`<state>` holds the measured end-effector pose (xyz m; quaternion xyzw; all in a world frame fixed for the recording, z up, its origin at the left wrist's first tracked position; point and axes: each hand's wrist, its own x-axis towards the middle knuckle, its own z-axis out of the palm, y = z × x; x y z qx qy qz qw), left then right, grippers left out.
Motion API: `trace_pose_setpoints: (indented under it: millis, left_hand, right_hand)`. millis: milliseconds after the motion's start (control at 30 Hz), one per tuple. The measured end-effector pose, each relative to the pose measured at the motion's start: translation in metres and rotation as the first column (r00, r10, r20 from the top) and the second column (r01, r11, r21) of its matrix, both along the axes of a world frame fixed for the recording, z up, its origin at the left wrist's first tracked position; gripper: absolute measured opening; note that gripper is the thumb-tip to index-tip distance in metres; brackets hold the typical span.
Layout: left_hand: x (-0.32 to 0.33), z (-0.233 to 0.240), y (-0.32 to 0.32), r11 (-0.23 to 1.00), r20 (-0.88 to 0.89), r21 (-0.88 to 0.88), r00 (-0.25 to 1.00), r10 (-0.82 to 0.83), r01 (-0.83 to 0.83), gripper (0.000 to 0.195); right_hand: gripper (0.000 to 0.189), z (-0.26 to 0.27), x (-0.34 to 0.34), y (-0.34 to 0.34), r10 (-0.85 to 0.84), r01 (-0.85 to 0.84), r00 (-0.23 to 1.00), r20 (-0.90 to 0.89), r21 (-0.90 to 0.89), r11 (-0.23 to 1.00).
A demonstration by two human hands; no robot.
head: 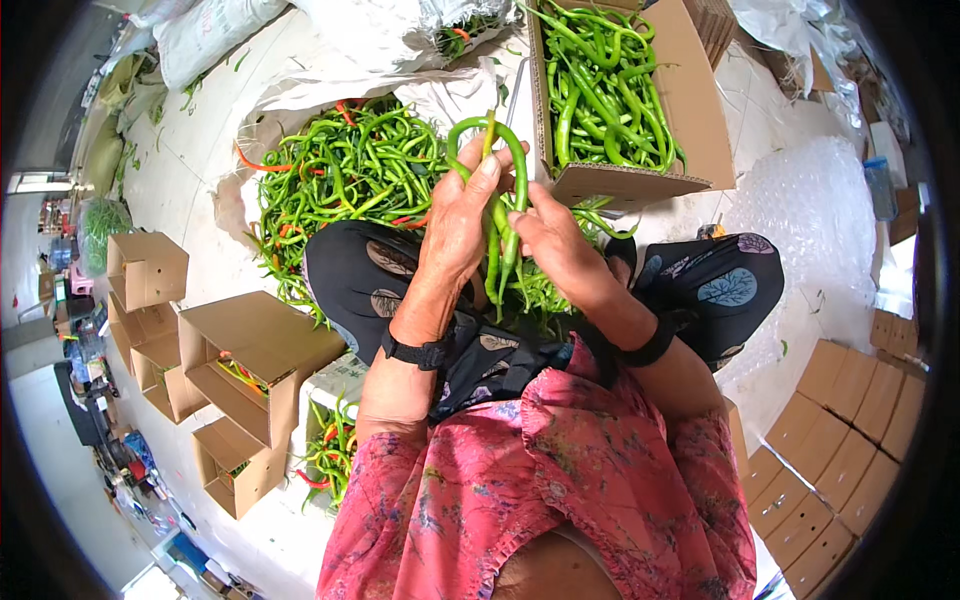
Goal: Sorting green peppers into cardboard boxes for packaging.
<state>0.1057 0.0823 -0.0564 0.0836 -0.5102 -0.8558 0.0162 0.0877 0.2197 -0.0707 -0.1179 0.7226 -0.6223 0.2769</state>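
Observation:
My left hand (463, 202) grips a few long green chili peppers (510, 259), one of them bent in a loop above the fingers. The fingers of my right hand (553, 241) pinch the same peppers from the right side, over my lap. Beyond my left knee, a big heap of green chili peppers (360, 169) with some red ones lies in an opened white woven sack (238, 196). At the upper right stands an open cardboard box (637, 184) filled with long green peppers (600, 90). More green peppers (544, 291) lie below my hands, partly hidden by them.
Several open cardboard boxes (259, 334) stand at the left, some with peppers inside. Close to my left elbow is a container of mixed peppers (330, 450). Bubble wrap (806, 217) and stacked cartons (832, 457) are on the right. White sacks (217, 37) lie at the back.

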Motion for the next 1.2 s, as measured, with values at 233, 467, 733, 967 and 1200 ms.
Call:
trace_pose_setpoints:
  millis: [233, 467, 733, 967, 1200]
  left_hand:
    - [-0.003, -0.01, -0.01, 0.951, 0.027, 0.31, 1.0, 0.007, -0.015, 0.044]
    - [-0.002, -0.003, 0.003, 0.981, -0.031, -0.068, 0.983, 0.181, -0.183, 0.043]
    - [0.008, 0.015, 0.016, 0.787, -0.238, -0.563, 0.961, 0.137, -0.251, 0.045]
    - [0.011, 0.008, 0.01, 0.681, -0.168, -0.702, 0.978, 0.125, -0.208, 0.038]
    - [0.009, 0.005, 0.005, 0.824, -0.148, -0.485, 0.956, 0.253, -0.294, 0.029]
  right_hand:
    - [0.035, 0.014, -0.007, 0.017, 0.12, 0.026, 0.932, 0.343, -0.392, 0.92]
    - [0.038, -0.003, 0.018, 0.008, 0.114, -0.047, 0.97, 0.213, -0.295, 0.954]
    - [0.047, -0.019, 0.012, 0.003, 0.056, -0.001, 0.992, 0.117, -0.427, 0.904]
    - [0.042, -0.007, 0.002, 0.014, 0.028, 0.012, 0.994, 0.11, -0.346, 0.938]
    - [0.037, 0.016, -0.009, 0.028, -0.01, 0.062, 0.983, 0.181, -0.282, 0.958]
